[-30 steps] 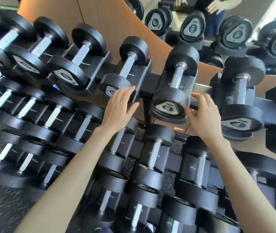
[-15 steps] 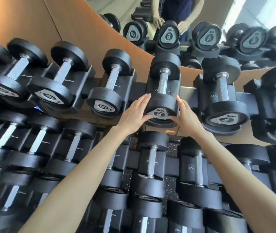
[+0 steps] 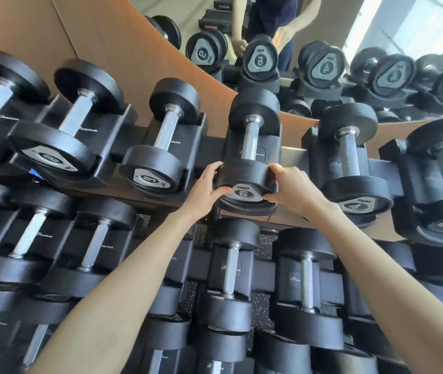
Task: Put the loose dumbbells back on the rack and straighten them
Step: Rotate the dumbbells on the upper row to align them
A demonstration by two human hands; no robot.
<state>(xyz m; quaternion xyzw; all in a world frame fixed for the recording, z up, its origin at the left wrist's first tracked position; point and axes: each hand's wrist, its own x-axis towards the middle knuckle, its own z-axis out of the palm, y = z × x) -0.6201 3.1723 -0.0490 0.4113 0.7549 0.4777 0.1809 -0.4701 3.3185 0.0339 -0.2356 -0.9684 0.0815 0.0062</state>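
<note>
Near head of 6 dumbbell [image 3: 251, 141] clasped by left grip [image 3: 202, 188] and right grip [image 3: 293, 186], one each side, thumbs on end face. Dumbbell sits in top rack [image 3: 212, 149] cradle.

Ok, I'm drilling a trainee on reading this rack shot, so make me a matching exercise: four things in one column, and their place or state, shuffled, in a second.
Things
1. black rubber-headed dumbbell marked 6
2. black rubber-headed dumbbell marked 4
3. wall mirror
4. left hand

Places or states
A. in the cradle just right of the gripped one, no hand on it
B. behind the top row
C. grips the left side of a near head
D. top tier, near head gripped from both sides

Pairs: 1-D, 2-A, 3-B, 4-C
</note>
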